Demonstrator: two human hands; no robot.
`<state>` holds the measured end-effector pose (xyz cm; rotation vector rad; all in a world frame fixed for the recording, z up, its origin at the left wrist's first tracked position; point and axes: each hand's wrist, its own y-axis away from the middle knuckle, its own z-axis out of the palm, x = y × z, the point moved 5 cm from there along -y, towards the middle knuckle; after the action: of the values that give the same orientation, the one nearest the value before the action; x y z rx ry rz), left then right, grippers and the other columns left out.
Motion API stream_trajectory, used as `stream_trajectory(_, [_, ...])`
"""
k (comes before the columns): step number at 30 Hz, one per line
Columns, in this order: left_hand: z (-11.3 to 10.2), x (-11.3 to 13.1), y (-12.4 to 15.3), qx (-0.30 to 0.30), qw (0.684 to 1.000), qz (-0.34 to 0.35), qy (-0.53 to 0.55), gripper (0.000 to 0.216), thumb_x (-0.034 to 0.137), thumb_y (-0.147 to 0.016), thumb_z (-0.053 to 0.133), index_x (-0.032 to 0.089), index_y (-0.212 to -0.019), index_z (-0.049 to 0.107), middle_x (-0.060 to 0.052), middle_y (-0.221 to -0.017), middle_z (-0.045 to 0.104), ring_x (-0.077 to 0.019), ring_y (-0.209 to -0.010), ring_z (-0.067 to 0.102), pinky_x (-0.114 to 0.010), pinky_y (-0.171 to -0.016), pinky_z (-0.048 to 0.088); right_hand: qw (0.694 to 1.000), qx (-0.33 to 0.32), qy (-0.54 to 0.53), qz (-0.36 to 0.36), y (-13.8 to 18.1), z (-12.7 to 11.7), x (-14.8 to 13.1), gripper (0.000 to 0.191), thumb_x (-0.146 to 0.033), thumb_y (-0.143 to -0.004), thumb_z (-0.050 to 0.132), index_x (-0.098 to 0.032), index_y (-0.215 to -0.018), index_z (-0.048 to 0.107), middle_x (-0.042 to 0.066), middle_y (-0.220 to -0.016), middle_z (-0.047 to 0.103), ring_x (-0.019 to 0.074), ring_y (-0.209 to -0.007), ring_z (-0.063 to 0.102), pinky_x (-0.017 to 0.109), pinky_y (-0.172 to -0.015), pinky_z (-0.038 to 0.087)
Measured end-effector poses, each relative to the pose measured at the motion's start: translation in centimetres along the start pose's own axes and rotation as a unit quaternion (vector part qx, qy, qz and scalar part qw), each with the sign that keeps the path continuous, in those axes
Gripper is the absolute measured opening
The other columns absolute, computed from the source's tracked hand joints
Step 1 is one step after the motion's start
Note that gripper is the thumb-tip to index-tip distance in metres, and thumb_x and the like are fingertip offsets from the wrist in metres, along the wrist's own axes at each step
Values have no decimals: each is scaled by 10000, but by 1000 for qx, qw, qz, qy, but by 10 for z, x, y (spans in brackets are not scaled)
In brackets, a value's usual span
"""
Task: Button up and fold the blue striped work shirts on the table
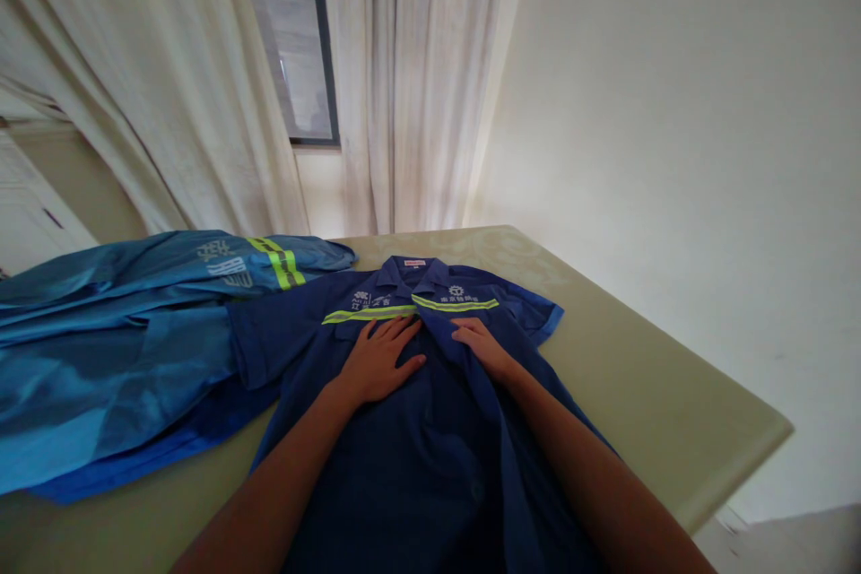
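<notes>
A dark blue short-sleeved work shirt (396, 457) lies front up, its collar (437, 273) toward the window. White printing and a yellow-green reflective stripe (369, 315) run across its chest. My left hand (378, 360) rests flat on the shirt's left chest just below the stripe, fingers stretched and thumb apart. With bent fingers, my right hand (485, 350) grips the loose front edge of the right panel, which is partly raised in a fold. The fingertips of that hand are partly hidden by the cloth.
Lighter blue work clothes (154, 350) with a reflective band (277, 262) lie heaped at the left, touching the shirt's sleeve. Everything lies on a pale green table (646, 386) with its corner at the right. Curtains (430, 81), a window (289, 36) and a white wall (692, 126) stand behind.
</notes>
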<state>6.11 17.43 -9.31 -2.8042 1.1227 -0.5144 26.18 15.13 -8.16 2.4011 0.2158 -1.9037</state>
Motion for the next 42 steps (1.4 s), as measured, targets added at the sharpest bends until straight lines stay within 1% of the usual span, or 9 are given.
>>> stream_trajectory(6, [-8, 1, 0, 34, 999, 15, -10, 623, 638, -985, 495, 287, -1498, 514, -81, -1590, 486, -304, -1450, 437, -545, -1221, 268, 998, -18, 61, -21, 0, 9, -3, 480, -593, -830, 680, -197, -648, 479, -61, -624, 391, 104, -616, 354, 248, -584, 284])
stream_trajectory(10, [-16, 18, 7, 41, 993, 110, -19, 295, 380, -1033, 530, 268, -1253, 691, -64, -1367, 644, -239, -1256, 567, -410, -1085, 422, 997, -37, 61, 0, -1, 14, -2, 380, -548, -797, 709, -179, -774, 619, -55, -658, 502, 111, -627, 417, 244, -599, 313])
stream_trajectory(12, [-16, 27, 9, 26, 990, 136, -39, 252, 299, -1047, 494, 236, -1141, 719, -68, -1222, 688, -225, -1127, 606, -379, -990, 465, 998, -42, 25, 33, 1, 13, 1, 382, -550, -775, 726, -179, -775, 637, -49, -651, 536, 115, -613, 438, 246, -599, 331])
stream_trajectory(15, [-17, 35, 7, 29, 993, 98, -56, 254, 269, -1051, 466, 201, -1053, 711, -76, -1048, 698, -227, -999, 623, -368, -909, 486, 997, -29, -22, 67, 4, 8, 4, 367, -534, -754, 749, -180, -789, 657, -44, -644, 570, 116, -581, 456, 248, -582, 346])
stream_trajectory(18, [-18, 37, 4, 60, 998, 24, -13, 248, 271, -1055, 455, 203, -1050, 694, -65, -1010, 700, -219, -969, 637, -360, -897, 495, 998, -13, -14, 58, 4, 6, 3, 318, -474, -739, 764, -175, -813, 684, -40, -649, 597, 116, -578, 482, 241, -573, 350])
stream_trajectory(21, [-14, 39, 4, 73, 997, -3, 23, 214, 252, -1045, 479, 210, -1078, 687, -52, -1035, 716, -219, -981, 645, -361, -910, 500, 995, 37, 90, 2, 3, 7, -2, 197, -358, -755, 742, -168, -775, 693, -23, -669, 636, 124, -618, 535, 237, -595, 365])
stream_trajectory(26, [-8, 40, 5, 70, 997, 10, 43, 174, 181, -1013, 519, 192, -1071, 682, -57, -1023, 723, -228, -970, 644, -365, -893, 509, 958, 112, 261, -45, 11, 18, -14, 62, -231, -781, 714, -176, -809, 712, -3, -701, 687, 135, -632, 588, 244, -622, 389])
stream_trajectory(33, [-11, 37, 5, 87, 992, 8, 92, 86, 171, -973, 581, 203, -1004, 654, -35, -990, 705, -211, -947, 629, -342, -873, 492, 936, 94, 337, -28, 17, 25, -25, 59, -235, -834, 712, -185, -850, 739, 17, -738, 730, 151, -659, 630, 256, -639, 388])
stream_trajectory(42, [-10, 38, 6, 88, 994, 16, 65, 88, 171, -969, 559, 215, -974, 634, -32, -953, 688, -208, -920, 615, -332, -845, 470, 956, 73, 285, -11, 17, 28, -24, 107, -220, -800, 701, -180, -837, 793, 31, -758, 763, 174, -704, 688, 259, -659, 447])
